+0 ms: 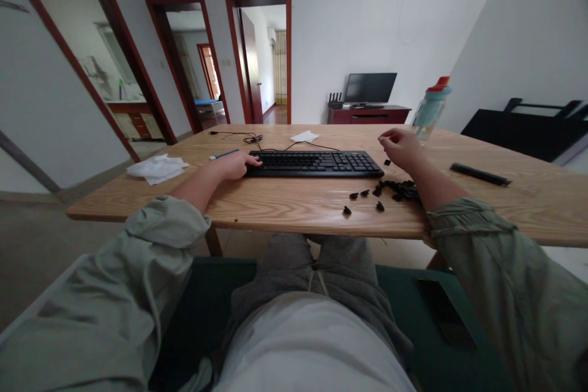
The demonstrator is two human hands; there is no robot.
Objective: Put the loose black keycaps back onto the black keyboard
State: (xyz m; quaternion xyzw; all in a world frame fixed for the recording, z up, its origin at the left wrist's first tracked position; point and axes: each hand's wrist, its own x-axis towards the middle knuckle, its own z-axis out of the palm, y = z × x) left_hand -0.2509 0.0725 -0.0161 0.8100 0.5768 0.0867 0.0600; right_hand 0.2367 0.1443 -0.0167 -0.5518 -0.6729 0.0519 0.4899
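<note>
A black computer keyboard (pixel 316 163) lies on the wooden table in front of me, with some dark gaps among its keys on the left part. My left hand (pixel 235 165) grips the keyboard's left end, its thumb over the top. Beyond the right end of the keyboard, my right hand (pixel 399 146) is raised a little over the table. Its fingers are pinched together, and whatever they hold is too small to make out. Below it lies a heap of black keycaps (pixel 400 190). Several loose keycaps (pixel 347 211) are scattered left of the heap, and a single keycap (pixel 388 162) sits near the keyboard's corner.
The wooden table (pixel 275 202) also bears a water bottle (pixel 430 111), a long black bar (pixel 480 174), white tissues (pixel 157 168), a white paper piece (pixel 304 136), a blue pen-like tool (pixel 223 154) and the coiled cable (pixel 253 139). A phone (pixel 446 313) lies on the green seat beside me.
</note>
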